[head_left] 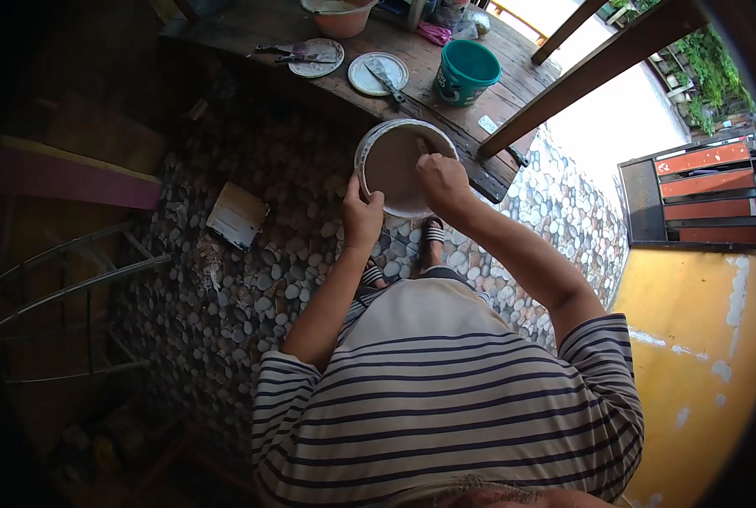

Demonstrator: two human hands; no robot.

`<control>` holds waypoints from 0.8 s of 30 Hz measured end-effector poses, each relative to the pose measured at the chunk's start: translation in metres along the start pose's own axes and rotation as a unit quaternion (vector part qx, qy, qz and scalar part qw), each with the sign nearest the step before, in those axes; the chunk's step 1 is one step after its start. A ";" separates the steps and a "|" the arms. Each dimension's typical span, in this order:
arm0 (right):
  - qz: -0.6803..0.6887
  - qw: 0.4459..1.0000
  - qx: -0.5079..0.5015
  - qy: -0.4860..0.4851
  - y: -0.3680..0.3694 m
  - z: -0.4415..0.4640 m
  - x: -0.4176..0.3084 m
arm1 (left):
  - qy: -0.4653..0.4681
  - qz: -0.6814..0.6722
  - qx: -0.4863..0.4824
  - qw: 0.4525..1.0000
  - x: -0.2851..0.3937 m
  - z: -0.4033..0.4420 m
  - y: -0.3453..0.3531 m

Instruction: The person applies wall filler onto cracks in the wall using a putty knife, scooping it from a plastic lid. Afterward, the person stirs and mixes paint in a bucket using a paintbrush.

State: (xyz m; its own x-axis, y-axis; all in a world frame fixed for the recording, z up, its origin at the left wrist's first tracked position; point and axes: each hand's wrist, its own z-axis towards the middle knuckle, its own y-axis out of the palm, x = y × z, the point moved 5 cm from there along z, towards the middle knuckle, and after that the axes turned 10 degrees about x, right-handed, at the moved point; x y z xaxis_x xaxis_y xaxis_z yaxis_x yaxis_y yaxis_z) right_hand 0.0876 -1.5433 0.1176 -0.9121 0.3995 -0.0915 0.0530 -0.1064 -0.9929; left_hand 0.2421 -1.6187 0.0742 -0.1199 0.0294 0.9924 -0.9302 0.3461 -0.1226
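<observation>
A round white bucket [364,161] with a smeared rim is held in front of me, near the table edge. Smooth grey-brown paste [395,169] fills the part of it I can see. My left hand [363,213] grips the bucket's near left side, thumb at the rim. Over the right side of the opening, my right hand [443,180] is closed in a fist around a thin stick-like handle [421,146]. The rest of that tool is hidden by the hand and the paste.
The wooden table [340,89] bears a teal bucket [469,72], two white lids [369,83] with putty knives [384,80], and a terracotta-coloured tub [342,17]. A wooden post [581,76] stands right. A stained board [238,216] lies on the pebble-patterned floor; a metal ladder [73,271] is left.
</observation>
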 end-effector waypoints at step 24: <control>0.066 0.984 0.084 -0.142 0.021 0.001 0.024 | 0.010 0.025 -0.024 0.999 0.002 -0.007 0.048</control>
State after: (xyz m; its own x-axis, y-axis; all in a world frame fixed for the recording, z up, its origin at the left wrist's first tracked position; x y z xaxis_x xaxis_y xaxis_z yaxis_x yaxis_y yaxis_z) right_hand 0.0657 -1.5371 0.0948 -0.9799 0.1044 -0.1701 0.1324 -0.2979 -0.9454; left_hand 0.2000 -1.5959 0.0702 -0.1587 0.0669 0.9851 -0.9053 0.3884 -0.1722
